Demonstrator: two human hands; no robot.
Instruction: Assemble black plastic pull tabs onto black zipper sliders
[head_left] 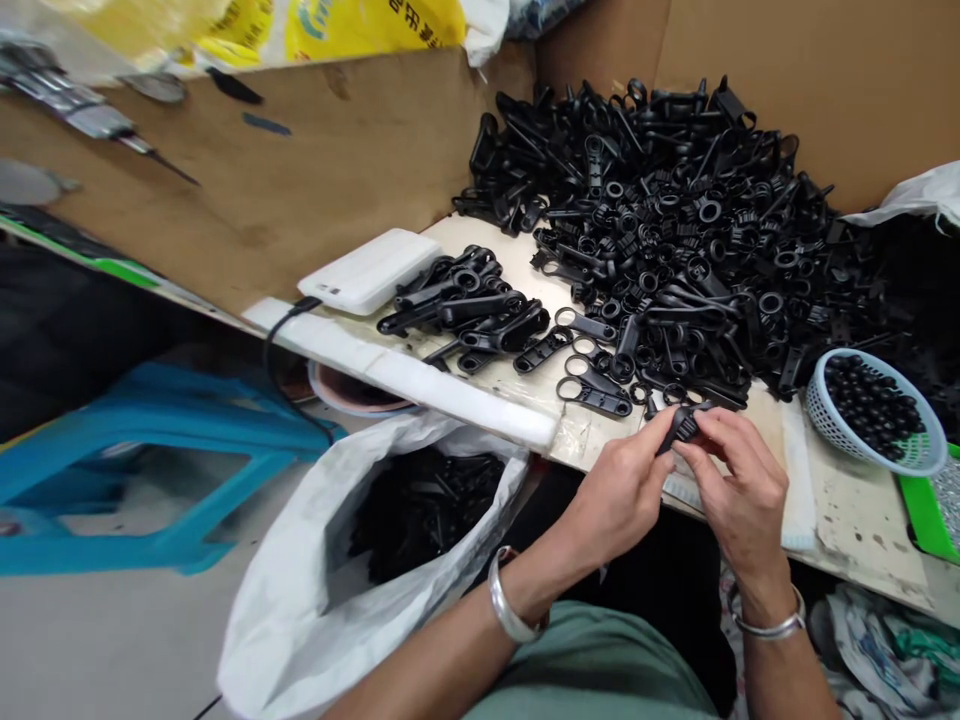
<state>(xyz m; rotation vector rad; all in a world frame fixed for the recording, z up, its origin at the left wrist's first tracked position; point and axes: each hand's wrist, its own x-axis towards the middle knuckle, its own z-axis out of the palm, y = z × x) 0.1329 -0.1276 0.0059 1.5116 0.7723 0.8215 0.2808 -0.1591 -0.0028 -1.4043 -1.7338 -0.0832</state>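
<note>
Both hands meet at the table's front edge around one small black plastic part [682, 428] with a ribbed section. My left hand [626, 485] pinches it from the left between thumb and fingers. From the right, the thumb and fingertips of my right hand [739, 475] close on the same part. Just beyond the fingers lie loose black plastic pieces with ring ends [596, 392]. Behind them rises a large heap of similar black parts [675, 230]. The fingers cover much of the held part, so its full shape is hidden.
A light-blue basket [930, 450] of black balls stands at the right. Left of the heap are a smaller pile of black parts [480, 305] and a white power bank [371, 270] with a cable. Below are a white sack [285, 600] and a blue stool [150, 400].
</note>
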